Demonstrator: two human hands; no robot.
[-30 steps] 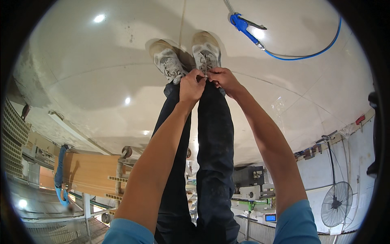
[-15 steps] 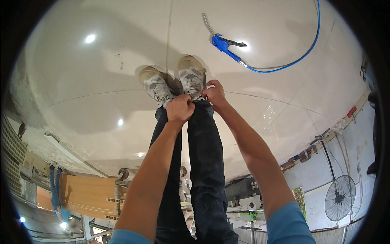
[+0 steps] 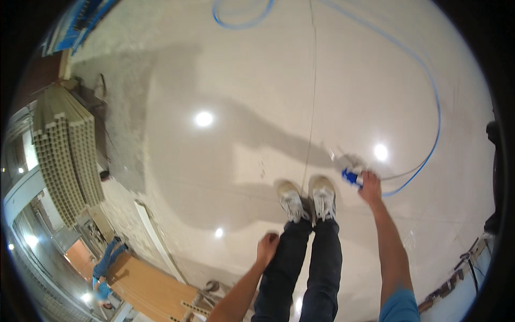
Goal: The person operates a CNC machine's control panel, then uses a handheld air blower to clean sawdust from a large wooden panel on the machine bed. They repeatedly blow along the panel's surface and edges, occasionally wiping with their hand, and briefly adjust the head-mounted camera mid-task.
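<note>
My right hand (image 3: 369, 188) is closed round the handle end of a blue air blow gun (image 3: 351, 176), just above the pale floor to the right of my shoes (image 3: 323, 197). A blue air hose (image 3: 437, 126) runs from the gun in a wide curve up the right side. The gun's nozzle is blurred. Beside my left trouser leg (image 3: 284, 252) hangs my left hand (image 3: 267, 248), its fingers curled in with nothing visible in them.
A loop of blue hose (image 3: 244, 26) lies on the floor ahead. At the left stand stacked hollow profiles (image 3: 70, 155), a long pale bar (image 3: 158, 241) and a wooden board (image 3: 150, 287). Another person (image 3: 104, 268) is at the far lower left. Tools line the lower right wall.
Both hands have left the shoe and trouser hem. My right hand has reached right and taken hold of the air blow gun; my left has drawn back beside my leg. The view has swung left.
</note>
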